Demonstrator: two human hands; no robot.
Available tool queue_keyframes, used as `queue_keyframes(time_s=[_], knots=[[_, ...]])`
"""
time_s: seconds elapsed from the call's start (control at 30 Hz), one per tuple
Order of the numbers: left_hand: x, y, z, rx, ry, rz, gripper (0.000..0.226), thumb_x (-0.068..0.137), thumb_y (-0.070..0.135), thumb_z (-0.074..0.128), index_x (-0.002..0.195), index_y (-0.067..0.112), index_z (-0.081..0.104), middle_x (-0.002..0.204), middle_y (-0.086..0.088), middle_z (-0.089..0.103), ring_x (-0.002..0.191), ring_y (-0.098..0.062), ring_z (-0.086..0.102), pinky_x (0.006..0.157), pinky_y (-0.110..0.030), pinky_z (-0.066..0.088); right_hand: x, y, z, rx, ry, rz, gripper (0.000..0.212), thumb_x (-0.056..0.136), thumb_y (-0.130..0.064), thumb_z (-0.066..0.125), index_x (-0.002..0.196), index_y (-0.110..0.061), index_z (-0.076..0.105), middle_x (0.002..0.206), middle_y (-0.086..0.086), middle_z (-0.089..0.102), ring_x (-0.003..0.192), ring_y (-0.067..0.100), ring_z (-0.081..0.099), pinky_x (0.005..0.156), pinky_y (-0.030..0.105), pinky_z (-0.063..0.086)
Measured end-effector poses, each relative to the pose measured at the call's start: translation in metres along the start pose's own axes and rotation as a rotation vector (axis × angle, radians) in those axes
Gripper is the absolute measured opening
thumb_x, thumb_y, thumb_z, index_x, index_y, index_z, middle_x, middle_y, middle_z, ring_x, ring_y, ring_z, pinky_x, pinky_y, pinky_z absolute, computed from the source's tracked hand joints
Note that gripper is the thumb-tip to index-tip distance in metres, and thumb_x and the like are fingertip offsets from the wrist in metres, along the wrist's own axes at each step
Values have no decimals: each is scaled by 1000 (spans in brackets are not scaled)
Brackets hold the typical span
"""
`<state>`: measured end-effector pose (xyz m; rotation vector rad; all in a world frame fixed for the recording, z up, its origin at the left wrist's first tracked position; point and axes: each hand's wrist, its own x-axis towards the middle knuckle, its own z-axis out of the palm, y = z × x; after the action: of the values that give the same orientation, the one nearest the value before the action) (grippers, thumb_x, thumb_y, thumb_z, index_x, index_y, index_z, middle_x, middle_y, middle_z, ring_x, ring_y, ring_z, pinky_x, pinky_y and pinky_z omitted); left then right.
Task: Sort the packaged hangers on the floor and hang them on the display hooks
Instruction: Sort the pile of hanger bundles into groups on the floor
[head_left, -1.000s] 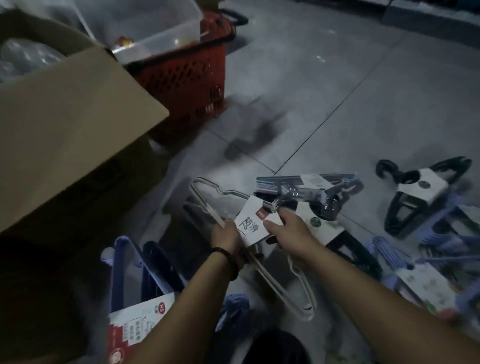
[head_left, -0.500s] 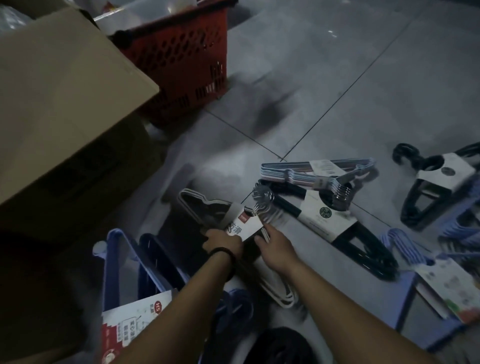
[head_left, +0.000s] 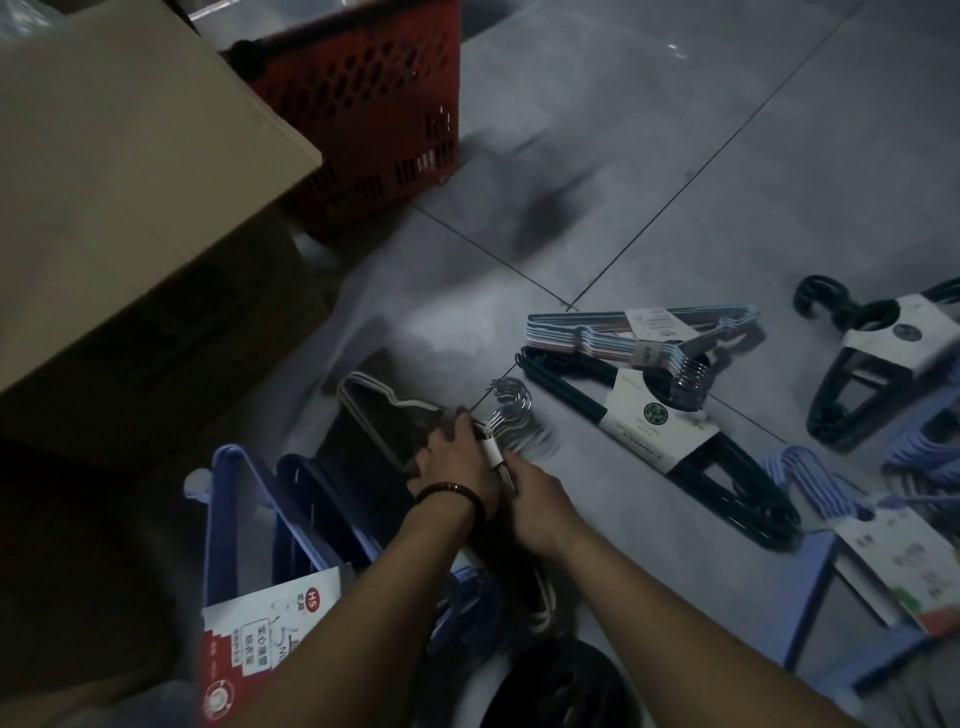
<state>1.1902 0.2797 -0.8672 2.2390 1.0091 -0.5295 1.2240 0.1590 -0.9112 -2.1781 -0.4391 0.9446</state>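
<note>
The pale wire hanger bundle (head_left: 415, 415) is lying low over the floor (head_left: 675, 156) near the centre of the view, its chrome hooks (head_left: 511, 402) fanning to the right and its thin shoulders running off to the left. The left hand (head_left: 457, 462) is closing over the neck of the bundle where a white paper band (head_left: 491, 452) is wrapping the wires together, and the right hand (head_left: 537, 499) is gripping the same band from below; both grips are wrapped tight around it, with no open fingers showing. Such a pack is likely handling as light and springy, the wires being stiff individually but prone to splaying and snagging, so the banded neck is appearing the soundest place to hold; the paper band may tear if pulled hard. Just beside it to the right, a pastel hanger pack (head_left: 644, 340) is resting on a dark hanger pack (head_left: 660, 431) with a white label. A blue hanger pack (head_left: 249, 525) is lying at lower left, another dark pack (head_left: 878, 358) at far right. A cardboard box (head_left: 130, 182) and a red basket (head_left: 363, 104) are standing behind. No display hooks are showing.
</note>
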Motion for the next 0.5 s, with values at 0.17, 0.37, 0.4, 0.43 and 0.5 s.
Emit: queue_keyframes(time_s=[0.17, 0.37, 0.4, 0.43, 0.5], knots=[[-6, 8, 12, 138, 151, 28, 71, 97, 39, 54, 158, 29, 20, 159, -19, 18, 142, -44, 26, 113, -55, 30, 3, -5, -48, -135, 93, 36, 33, 101, -37, 56, 125, -20, 70, 123, 9, 73, 114, 30, 68, 99, 38, 54], [-12, 81, 28, 329, 110, 497, 65, 95, 32, 58, 154, 22, 34, 170, -15, 7, 156, -40, 5, 125, -55, 21, -7, 2, -172, -494, 705, 114, 35, 99, -26, 62, 131, -18, 52, 137, 16, 44, 116, 36, 54, 82, 37, 44], [-11, 94, 33, 360, 75, 567, 65, 96, 33, 57, 154, 21, 33, 170, -13, 8, 156, -39, 6, 124, -55, 23, -6, 7, -185, -581, 678, 167, 41, 98, -28, 63, 135, -20, 49, 140, 18, 38, 119, 38, 51, 84, 41, 47], [-9, 105, 38, 405, 34, 619, 66, 96, 33, 57, 156, 20, 32, 171, -12, 7, 155, -39, 7, 123, -55, 26, -7, 13, -195, -648, 626, 221, 46, 97, -30, 64, 139, -23, 45, 144, 19, 33, 123, 40, 48, 90, 46, 49], [-2, 119, 51, 514, -58, 672, 76, 94, 35, 60, 159, 20, 24, 172, -9, 0, 156, -39, 6, 121, -58, 29, -5, 27, -205, -686, 478, 305, 53, 97, -37, 64, 144, -30, 41, 148, 20, 28, 130, 43, 43, 101, 52, 48]])
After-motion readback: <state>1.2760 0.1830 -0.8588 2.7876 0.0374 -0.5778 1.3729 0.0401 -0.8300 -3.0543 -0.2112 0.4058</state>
